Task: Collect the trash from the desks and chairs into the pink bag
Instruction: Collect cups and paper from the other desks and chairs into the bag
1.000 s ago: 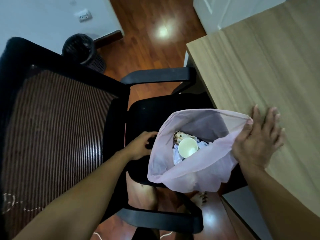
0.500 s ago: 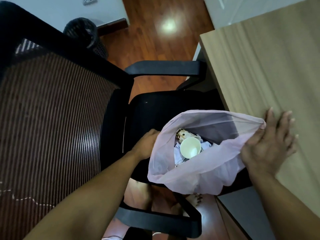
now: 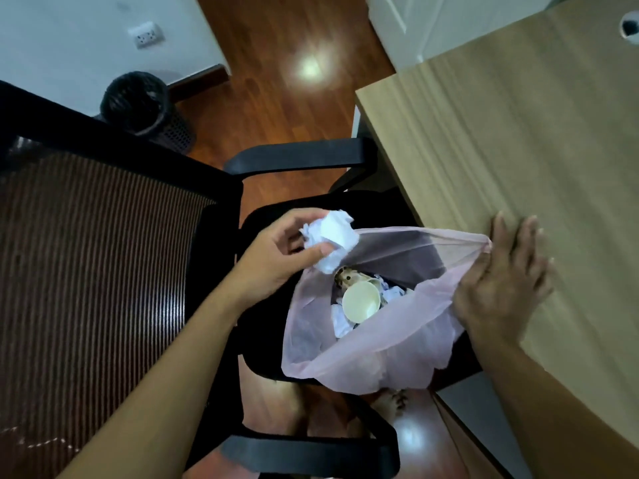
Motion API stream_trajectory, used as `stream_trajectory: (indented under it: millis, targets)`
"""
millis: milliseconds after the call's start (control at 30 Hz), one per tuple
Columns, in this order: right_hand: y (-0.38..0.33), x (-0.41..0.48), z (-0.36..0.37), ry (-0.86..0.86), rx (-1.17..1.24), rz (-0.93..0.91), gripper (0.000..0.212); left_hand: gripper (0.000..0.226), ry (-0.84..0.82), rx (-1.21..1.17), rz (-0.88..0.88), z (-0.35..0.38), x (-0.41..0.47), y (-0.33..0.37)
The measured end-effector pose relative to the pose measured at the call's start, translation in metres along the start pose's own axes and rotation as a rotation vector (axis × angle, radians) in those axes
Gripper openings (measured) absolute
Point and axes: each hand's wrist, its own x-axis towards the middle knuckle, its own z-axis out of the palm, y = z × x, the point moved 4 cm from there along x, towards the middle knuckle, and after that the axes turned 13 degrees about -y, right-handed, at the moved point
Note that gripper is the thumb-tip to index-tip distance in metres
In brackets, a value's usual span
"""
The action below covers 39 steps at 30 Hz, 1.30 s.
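Pinching crumpled paper (image 3: 330, 242), L hand (image 3: 276, 261) sits above pink bag (image 3: 363, 357) mouth, over chair (image 3: 103, 271). R hand (image 3: 501, 288) fingers spread on desk (image 3: 518, 133) edge, bag rim under it; thumb hidden, can't tell if gripping.

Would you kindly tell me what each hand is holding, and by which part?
The left hand grips a crumpled paper ball around its sides. The right hand holds the pink bag by the gathered corner of its rim.
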Motion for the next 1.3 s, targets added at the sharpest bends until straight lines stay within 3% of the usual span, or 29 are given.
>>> stream_trajectory:
  millis: [133, 367, 467, 567, 667, 800, 867, 933, 1100, 1200, 1300]
  targets:
    - [0.001, 0.001, 0.0, -0.007, 0.009, 0.004, 0.05, 0.044, -0.198, 0.206, -0.115, 0.056, 0.02, -0.006]
    - [0.003, 0.001, 0.001, 0.004, 0.01, 0.003, 0.051, 0.067, -0.18, 0.767, -0.224, 0.089, 0.056, -0.042]
    - [0.005, 0.002, 0.002, 0.014, 0.006, 0.007, 0.051, 0.057, -0.099, 0.851, -0.106, 0.084, 0.057, -0.034]
    - [0.007, 0.002, 0.003, 0.006, 0.011, 0.008, 0.051, 0.029, 0.194, 0.848, 0.132, 0.067, 0.041, -0.019]
    - [0.008, 0.002, 0.004, 0.003, 0.025, 0.008, 0.051, 0.024, 0.457, 0.86, 0.09, 0.044, 0.023, -0.023]
    - [0.009, 0.002, 0.005, 0.006, 0.03, -0.002, 0.051, 0.084, 0.335, 0.687, -0.404, 0.024, 0.011, -0.066]
    - [0.011, 0.003, 0.005, 0.004, 0.046, -0.008, 0.05, 0.063, 0.262, 0.587, -0.522, 0.023, 0.003, -0.081]
    - [0.013, 0.003, 0.006, -0.003, 0.085, -0.01, 0.049, 0.045, 0.303, 0.547, -0.475, 0.022, -0.007, -0.084]
    - [0.02, 0.006, 0.007, -0.036, 0.223, -0.038, 0.046, 0.039, 0.429, 0.464, -0.394, 0.01, -0.034, -0.047]
    - [0.033, 0.002, 0.001, -0.135, 0.368, -0.073, 0.051, 0.018, 0.425, 0.432, -0.348, -0.002, -0.056, -0.008]
    - [0.035, -0.015, -0.028, -0.206, 0.471, -0.038, 0.048, 0.012, 0.403, 0.379, -0.27, -0.008, -0.083, 0.037]
